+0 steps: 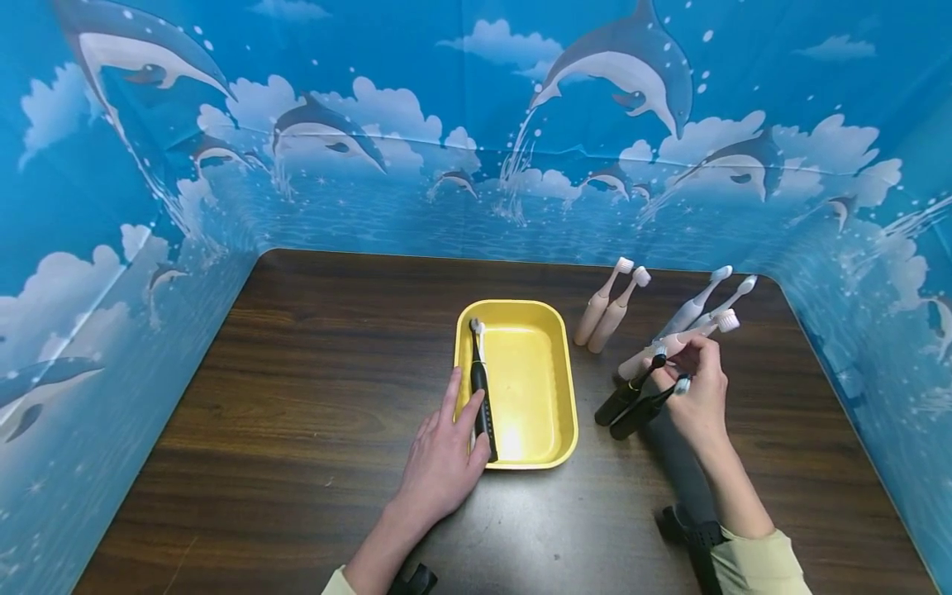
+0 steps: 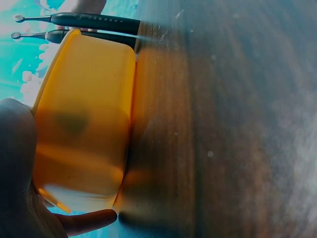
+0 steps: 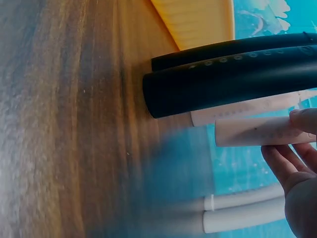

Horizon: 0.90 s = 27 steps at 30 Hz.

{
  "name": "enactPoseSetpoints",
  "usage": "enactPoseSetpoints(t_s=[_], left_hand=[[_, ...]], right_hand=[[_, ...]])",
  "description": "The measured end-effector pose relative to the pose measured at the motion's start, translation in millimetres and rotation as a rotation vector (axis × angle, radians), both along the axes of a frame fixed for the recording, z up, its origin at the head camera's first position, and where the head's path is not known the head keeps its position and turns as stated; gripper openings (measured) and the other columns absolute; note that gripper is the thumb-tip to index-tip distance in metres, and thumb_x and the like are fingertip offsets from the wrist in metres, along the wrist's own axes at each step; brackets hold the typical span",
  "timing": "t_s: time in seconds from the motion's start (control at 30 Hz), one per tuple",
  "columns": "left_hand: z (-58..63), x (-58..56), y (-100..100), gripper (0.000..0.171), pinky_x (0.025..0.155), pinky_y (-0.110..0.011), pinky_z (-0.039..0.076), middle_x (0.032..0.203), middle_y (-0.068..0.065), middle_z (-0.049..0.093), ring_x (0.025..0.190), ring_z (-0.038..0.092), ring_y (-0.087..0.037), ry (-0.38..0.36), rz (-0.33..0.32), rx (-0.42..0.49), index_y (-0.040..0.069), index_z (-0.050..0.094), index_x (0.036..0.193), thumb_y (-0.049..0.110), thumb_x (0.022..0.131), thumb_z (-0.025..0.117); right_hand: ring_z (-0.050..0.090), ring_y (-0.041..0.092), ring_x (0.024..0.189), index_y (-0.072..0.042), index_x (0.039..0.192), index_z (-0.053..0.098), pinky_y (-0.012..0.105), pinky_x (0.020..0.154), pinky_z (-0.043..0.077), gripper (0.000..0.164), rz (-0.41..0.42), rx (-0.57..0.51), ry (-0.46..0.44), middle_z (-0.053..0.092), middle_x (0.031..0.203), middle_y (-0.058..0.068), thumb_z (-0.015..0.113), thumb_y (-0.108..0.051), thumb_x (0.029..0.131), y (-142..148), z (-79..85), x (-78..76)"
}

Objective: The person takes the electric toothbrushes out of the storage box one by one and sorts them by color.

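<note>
My right hand (image 1: pixel 697 388) pinches a pink electric toothbrush (image 1: pixel 640 364) between thumb and fingers. In the right wrist view the held toothbrush (image 3: pixel 247 132) is tilted, its base apparently off the table. Just in front of that hand, two black electric toothbrushes (image 1: pixel 616 402) stand upright. My left hand (image 1: pixel 442 467) rests over the left rim of a yellow tray (image 1: pixel 531 388), fingers fairly straight, some outside the wall and some reaching inside. Inside, along the left wall, lies a black toothbrush (image 1: pixel 479 388) beside a white one (image 1: pixel 481 340), mostly hidden.
Two pink toothbrushes (image 1: pixel 592 316) stand upright behind the tray's right side. Farther right, two pale toothbrushes (image 1: pixel 687 314) stand near the back edge. A dark wooden table (image 1: pixel 320 388) carries everything, and a blue dolphin-print sheet (image 1: pixel 416 198) surrounds it.
</note>
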<state>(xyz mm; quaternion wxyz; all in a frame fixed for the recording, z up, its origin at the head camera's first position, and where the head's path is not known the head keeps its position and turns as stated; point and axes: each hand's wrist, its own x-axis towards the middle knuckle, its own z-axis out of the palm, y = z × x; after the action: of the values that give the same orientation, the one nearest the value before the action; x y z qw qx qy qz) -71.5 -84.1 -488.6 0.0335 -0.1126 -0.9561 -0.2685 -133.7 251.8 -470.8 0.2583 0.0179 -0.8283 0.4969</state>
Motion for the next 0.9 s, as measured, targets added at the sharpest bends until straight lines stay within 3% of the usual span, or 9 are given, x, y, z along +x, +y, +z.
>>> enactPoseSetpoints(t_s=[0.33, 0.67, 0.9], left_hand=[[2.1, -0.7, 2, 0.056, 0.099, -0.056, 0.046, 0.171, -0.006, 0.013, 0.099, 0.062, -0.030, -0.027, 0.007, -0.005, 0.014, 0.056, 0.148, 0.029, 0.095, 0.058], [3.6, 0.0, 2, 0.056, 0.101, -0.057, 0.045, 0.172, -0.005, 0.011, 0.103, 0.062, -0.031, -0.046, 0.005, -0.015, 0.014, 0.055, 0.149, 0.029, 0.096, 0.059], [2.5, 0.8, 1, 0.056, 0.100, -0.058, 0.046, 0.172, -0.005, 0.011, 0.103, 0.062, -0.031, -0.033, 0.005, -0.007, 0.014, 0.055, 0.149, 0.029, 0.096, 0.059]], right_hand=[[0.057, -0.010, 0.088, 0.008, 0.125, 0.047, 0.005, 0.076, 0.045, 0.050, 0.023, 0.067, -0.123, 0.065, 0.105, 0.021, 0.078, 0.005, 0.085, -2, -11.6, -9.1], [0.056, -0.006, 0.082, 0.007, 0.123, 0.048, 0.006, 0.072, 0.042, 0.052, 0.043, 0.169, -0.061, 0.066, 0.097, 0.022, 0.080, 0.007, 0.082, -3, -20.6, -20.6], [0.065, 0.016, 0.086, 0.007, 0.123, 0.048, 0.002, 0.079, 0.042, 0.050, 0.067, 0.183, -0.057, 0.067, 0.103, 0.023, 0.079, 0.006, 0.084, -11, -15.8, -28.2]])
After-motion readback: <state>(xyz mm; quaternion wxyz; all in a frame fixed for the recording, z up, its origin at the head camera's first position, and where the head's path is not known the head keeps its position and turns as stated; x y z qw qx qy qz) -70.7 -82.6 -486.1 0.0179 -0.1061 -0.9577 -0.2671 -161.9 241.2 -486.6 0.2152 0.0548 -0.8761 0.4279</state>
